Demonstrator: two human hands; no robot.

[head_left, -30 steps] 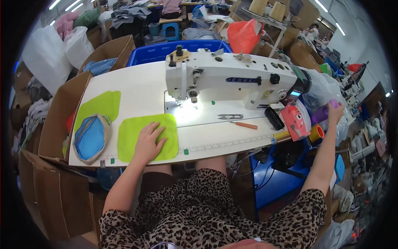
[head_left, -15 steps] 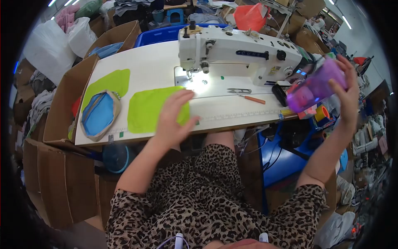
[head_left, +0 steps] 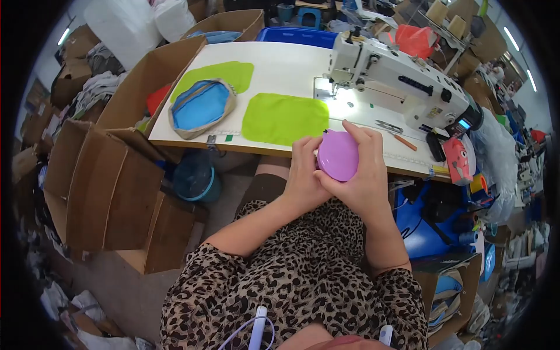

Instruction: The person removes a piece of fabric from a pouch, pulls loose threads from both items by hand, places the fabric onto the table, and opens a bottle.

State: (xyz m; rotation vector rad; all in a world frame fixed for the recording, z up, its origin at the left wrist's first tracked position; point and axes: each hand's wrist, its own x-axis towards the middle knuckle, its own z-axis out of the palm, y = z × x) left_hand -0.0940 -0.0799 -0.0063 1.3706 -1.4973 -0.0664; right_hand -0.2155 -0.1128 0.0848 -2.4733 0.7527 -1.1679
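Note:
Both hands are wrapped round a purple water bottle (head_left: 338, 156) in front of the table edge. Its round, glossy lid faces up at me, and the body below is hidden by the fingers. My left hand (head_left: 302, 178) grips the bottle from the left, with its fingertips near the lid's rim. On the other side my right hand (head_left: 368, 175) curls round it, thumb along the near rim. Just beyond lies a lime-green fabric piece (head_left: 286, 118), flat on the white sewing table (head_left: 280, 61).
A sewing machine (head_left: 402, 76) stands at the back right, its lamp lit. Thread snips (head_left: 389, 126) and an orange-handled tool (head_left: 405, 142) lie before it. A beige-rimmed blue fabric pouch (head_left: 201, 108) overlaps another green piece (head_left: 233, 74). Cardboard boxes (head_left: 87, 186) flank the left.
The purple bottle has come from the table's right end to in front of me, now lid-up. My left hand has left the green fabric and closed on it. The view has shifted.

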